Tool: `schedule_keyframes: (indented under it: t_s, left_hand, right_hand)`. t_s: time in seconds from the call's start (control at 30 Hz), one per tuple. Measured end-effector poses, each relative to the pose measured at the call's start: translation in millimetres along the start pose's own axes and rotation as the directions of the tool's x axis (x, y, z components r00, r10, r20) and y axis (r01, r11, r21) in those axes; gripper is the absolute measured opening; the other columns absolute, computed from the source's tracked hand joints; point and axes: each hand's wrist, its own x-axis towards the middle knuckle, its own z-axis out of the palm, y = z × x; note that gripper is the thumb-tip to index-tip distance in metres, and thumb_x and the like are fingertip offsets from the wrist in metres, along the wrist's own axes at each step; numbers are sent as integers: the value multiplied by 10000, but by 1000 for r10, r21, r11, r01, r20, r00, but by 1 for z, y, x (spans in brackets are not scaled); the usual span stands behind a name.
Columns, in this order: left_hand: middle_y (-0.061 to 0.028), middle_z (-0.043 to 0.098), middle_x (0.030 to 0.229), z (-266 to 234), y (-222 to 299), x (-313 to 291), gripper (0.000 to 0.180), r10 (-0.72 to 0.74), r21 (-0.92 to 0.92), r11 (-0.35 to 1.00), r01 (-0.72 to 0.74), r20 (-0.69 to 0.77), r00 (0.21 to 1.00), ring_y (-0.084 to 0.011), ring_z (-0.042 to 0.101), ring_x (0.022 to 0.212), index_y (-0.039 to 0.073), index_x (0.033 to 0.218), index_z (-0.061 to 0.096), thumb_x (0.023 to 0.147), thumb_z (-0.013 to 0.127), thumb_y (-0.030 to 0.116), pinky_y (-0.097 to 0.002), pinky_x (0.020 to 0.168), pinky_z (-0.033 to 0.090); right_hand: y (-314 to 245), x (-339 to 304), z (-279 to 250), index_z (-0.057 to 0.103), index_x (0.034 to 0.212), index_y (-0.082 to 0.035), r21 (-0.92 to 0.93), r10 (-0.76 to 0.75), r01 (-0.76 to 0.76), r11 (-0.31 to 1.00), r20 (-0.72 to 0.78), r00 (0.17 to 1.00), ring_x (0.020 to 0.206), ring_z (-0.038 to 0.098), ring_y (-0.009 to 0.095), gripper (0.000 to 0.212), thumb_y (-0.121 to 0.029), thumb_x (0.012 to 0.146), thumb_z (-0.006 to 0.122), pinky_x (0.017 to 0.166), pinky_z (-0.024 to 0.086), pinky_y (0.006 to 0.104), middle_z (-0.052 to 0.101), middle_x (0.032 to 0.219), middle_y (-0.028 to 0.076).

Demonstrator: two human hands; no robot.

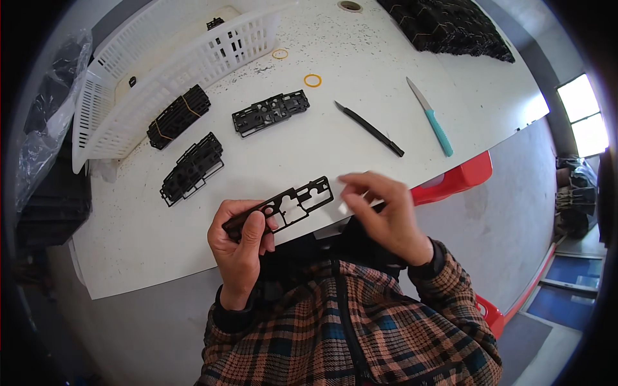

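Observation:
My left hand [241,241] is closed around one end of a thin black plastic frame [293,207] with cut-out openings, thumb on top. The frame is held tilted above the table's near edge, its far end pointing up and right. Just right of that end is my right hand [386,209], apart from it, with fingers curled and a small gap between thumb and forefinger; I see nothing held there. Farther off on the table lie a stack of similar black frames [193,167], another stack [270,112], and a banded bundle [180,116] beside the basket.
A white plastic basket [183,61] stands at the back left of the white table [212,257]. To the right lie a black craft knife [370,128] and a turquoise-handled knife [434,122]. Yellow rubber bands [312,80], a tape roll [349,6] and banded black parts [450,26] lie farther back. A red stool [457,180] stands right.

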Motion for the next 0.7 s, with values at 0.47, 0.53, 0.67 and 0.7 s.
schedule_keyframes:
  t_s: [0.47,0.53,0.67,0.7]
  left_hand:
    - [-63,631,726,6,-5,-6,97,279,344,882,-323,170,945,-73,521,526,-32,998,618,909,629,6,-198,497,416]
    - [-62,632,724,8,-5,-6,102,276,364,873,-323,178,945,-74,525,526,-32,998,620,905,637,9,-200,495,417]
    - [-59,635,726,10,-4,-5,109,225,422,860,-287,191,955,-71,533,529,-37,1002,621,908,638,15,-200,494,420]
    - [-58,636,731,10,-4,-4,106,182,438,863,-250,192,964,-67,533,531,-43,1006,616,917,624,15,-195,495,421]
  right_hand:
    - [-4,4,14,631,891,50,-20,53,-50,999,179,982,545,572,76,154,-89,941,590,499,452,228,665,689,58]
    - [-3,4,15,628,888,51,-9,83,-83,997,183,980,531,579,99,139,-72,934,582,500,454,241,664,684,74]
    - [1,7,15,623,879,50,-31,82,-78,996,188,979,536,596,141,123,-46,927,564,520,468,260,668,694,90]
    - [2,7,15,622,876,50,-45,75,-68,997,189,979,542,604,157,120,-38,926,557,530,474,266,670,701,95]
